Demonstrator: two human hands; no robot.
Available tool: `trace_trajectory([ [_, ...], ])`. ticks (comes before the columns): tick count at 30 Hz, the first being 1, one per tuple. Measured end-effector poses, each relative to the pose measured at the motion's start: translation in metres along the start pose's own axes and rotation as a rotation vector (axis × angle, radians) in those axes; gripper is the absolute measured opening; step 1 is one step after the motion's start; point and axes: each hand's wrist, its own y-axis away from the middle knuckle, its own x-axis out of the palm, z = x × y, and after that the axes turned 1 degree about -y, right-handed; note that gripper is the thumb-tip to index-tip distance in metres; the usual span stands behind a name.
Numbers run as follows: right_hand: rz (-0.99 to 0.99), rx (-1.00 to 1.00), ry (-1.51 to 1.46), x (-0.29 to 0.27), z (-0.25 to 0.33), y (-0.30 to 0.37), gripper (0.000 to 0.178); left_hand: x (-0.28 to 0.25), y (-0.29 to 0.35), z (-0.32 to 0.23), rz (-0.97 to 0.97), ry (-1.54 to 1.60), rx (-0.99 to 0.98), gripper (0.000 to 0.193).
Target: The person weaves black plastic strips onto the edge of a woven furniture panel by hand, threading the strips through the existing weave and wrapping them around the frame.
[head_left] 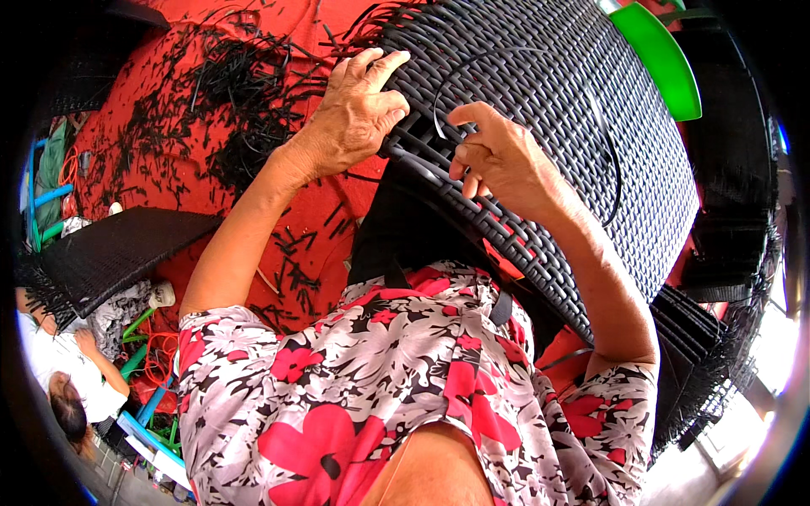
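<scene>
A dark grey woven panel of flat plastic strips (548,110) lies in front of me, slanting down to the right. My left hand (359,105) rests at its left corner, fingers apart, fingertips on the weave by the loose strip ends. Just right of it, my right hand (502,156) hovers over the near edge with its fingers bent and apart, nothing visible between them. A loose strip (437,97) arcs over the weave, and its lower end passes close to the right fingertips. Between the hands, a gap in the weave (415,131) shows at the rounded frame edge.
Black strip offcuts (240,93) lie heaped and scattered over the red ground sheet (291,29). Another woven panel (126,249) is at the left, near a person in white (89,371). A green plastic piece (662,63) stands beyond the panel; dark woven pieces (692,354) are stacked at the right.
</scene>
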Motion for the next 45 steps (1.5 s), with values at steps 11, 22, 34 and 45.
trace_trajectory([
  [11, -0.163, -0.141, 0.523, 0.023, -0.018, -0.038, 0.058, 0.012, -0.005, -0.009, 0.14, -0.164, 0.01, 0.009],
  [22, -0.246, -0.147, 0.655, 0.013, 0.005, -0.031, 0.047, -0.001, -0.019, 0.003, 0.022, 0.247, -0.114, 0.005],
  [34, -0.129, -0.186, -0.26, 0.007, 0.011, -0.046, 0.021, -0.055, -0.027, 0.008, -0.115, 0.352, -0.129, 0.006],
  [45, -0.439, -0.621, 0.126, 0.039, -0.004, -0.067, 0.017, -0.008, -0.009, 0.015, -0.258, 0.142, -0.228, 0.004],
])
